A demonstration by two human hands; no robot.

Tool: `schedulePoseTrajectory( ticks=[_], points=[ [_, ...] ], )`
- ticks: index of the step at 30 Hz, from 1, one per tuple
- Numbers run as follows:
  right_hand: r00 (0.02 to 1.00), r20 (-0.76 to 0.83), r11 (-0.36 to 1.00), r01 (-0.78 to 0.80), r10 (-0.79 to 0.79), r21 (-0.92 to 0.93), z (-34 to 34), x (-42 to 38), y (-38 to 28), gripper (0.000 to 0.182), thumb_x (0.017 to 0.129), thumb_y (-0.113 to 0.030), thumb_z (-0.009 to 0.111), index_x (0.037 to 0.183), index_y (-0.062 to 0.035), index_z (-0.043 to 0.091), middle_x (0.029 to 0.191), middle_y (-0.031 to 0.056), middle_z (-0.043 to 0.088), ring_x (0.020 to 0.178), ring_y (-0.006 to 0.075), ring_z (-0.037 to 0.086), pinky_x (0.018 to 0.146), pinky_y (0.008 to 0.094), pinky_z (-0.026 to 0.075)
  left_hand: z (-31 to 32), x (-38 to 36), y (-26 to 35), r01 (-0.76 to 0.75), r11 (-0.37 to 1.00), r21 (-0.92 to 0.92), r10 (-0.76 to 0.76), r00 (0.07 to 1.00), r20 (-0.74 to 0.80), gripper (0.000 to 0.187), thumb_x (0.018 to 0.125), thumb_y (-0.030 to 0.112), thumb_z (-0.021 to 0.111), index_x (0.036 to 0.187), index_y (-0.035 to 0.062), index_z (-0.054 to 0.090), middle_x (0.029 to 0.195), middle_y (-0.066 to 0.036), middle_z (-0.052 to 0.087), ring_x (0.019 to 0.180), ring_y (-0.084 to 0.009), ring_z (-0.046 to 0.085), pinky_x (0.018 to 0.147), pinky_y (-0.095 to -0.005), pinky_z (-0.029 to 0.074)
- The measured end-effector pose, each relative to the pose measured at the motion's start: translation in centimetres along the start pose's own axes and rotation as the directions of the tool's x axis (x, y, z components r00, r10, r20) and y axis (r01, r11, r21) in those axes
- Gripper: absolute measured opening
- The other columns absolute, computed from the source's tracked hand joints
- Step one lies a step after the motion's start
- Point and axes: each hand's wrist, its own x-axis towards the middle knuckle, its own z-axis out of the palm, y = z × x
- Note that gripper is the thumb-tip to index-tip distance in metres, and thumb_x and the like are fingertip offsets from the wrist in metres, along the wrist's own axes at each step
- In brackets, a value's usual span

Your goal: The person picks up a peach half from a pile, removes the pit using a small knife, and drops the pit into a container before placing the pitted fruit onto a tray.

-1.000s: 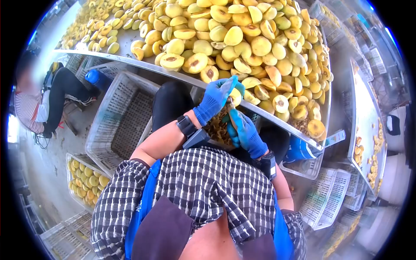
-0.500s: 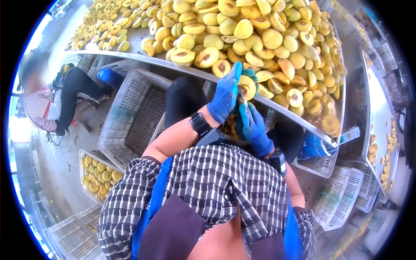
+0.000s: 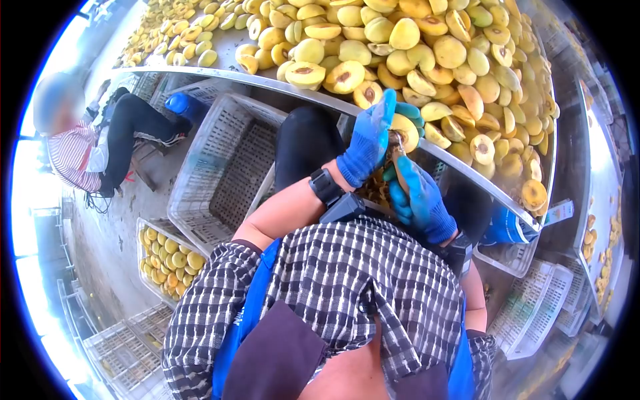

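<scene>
My left hand, in a blue glove, is closed around a yellow peach half near the metal table's front edge. My right hand, also gloved in blue, grips a small tool whose tip is at the fruit's cut face. The tool is partly hidden by the fingers, so its shape is unclear. Many halved yellow peaches are heaped on the metal table just beyond both hands. Brownish scraps lie below my hands, between my knees.
An open plastic crate stands left of my knee, with a crate of peaches nearer. A person sits at the far left beside a blue container. White crates and another table are at right.
The whole view has shifted, so the table and hands appear farther right. My right hand has dropped slightly away from the peach half, which my left hand still holds.
</scene>
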Motion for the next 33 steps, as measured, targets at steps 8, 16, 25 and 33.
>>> schedulePoseTrajectory(
  ticks=[8, 16, 25, 33],
  points=[
    [0.954, 0.042, 0.914, -0.296, 0.296, 0.278, 1.7, -0.7, -1.2, 0.042, 0.105, -0.049, 0.049, 0.100, -0.0086, 0.057, 0.059, -0.0014, 0.044, 0.039, 0.0085, 0.034, 0.036, 0.0243, 0.028, 0.1, 0.2, -0.3, 0.242, 0.919, -0.310, -0.249, 0.968, 0.016, 0.060, 0.100, 0.058, 0.053, 0.113, 0.0002, 0.065, 0.101, -0.017, 0.072, 0.085, -0.0278, 0.071, 0.076, -0.0393, 0.061],
    [0.997, -0.058, 0.954, 0.062, -0.046, 0.294, 1.6, -0.7, 2.5, 0.034, 0.108, -0.039, 0.046, 0.104, -0.0077, 0.060, 0.064, -0.0044, 0.050, 0.048, 0.0061, 0.041, 0.043, 0.0225, 0.032, 1.2, 0.6, -1.0, 0.226, 0.813, -0.537, -0.266, 0.964, 0.004, 0.051, 0.103, 0.052, 0.051, 0.115, 0.0038, 0.061, 0.101, -0.016, 0.070, 0.089, -0.0332, 0.069, 0.077, -0.0458, 0.060],
    [0.992, 0.039, 0.992, -0.122, 0.124, -0.040, -3.4, -4.1, -1.4, 0.049, 0.109, -0.044, 0.041, 0.126, -0.0007, 0.054, 0.059, 0.0031, 0.051, 0.039, 0.0127, 0.039, 0.039, 0.0259, 0.033, -3.4, -0.2, 3.2, 0.029, 0.899, -0.437, -0.038, 0.999, -0.012, 0.047, 0.106, 0.046, 0.050, 0.117, 0.0022, 0.064, 0.104, -0.013, 0.070, 0.095, -0.0264, 0.070, 0.086, -0.0379, 0.058],
    [0.988, 0.149, 0.710, 0.140, -0.050, -0.690, -6.0, -4.6, 5.1, 0.045, 0.095, -0.022, 0.060, 0.137, -0.0092, 0.050, 0.106, 0.0246, 0.067, 0.097, 0.0395, 0.068, 0.083, 0.0439, 0.054, -20.7, -2.7, 12.0, 0.012, -0.068, 0.998, 0.750, 0.660, 0.044, 0.041, 0.099, 0.039, 0.060, 0.118, 0.0046, 0.069, 0.121, -0.017, 0.067, 0.115, -0.0315, 0.061, 0.097, -0.0456, 0.049]
  ],
)
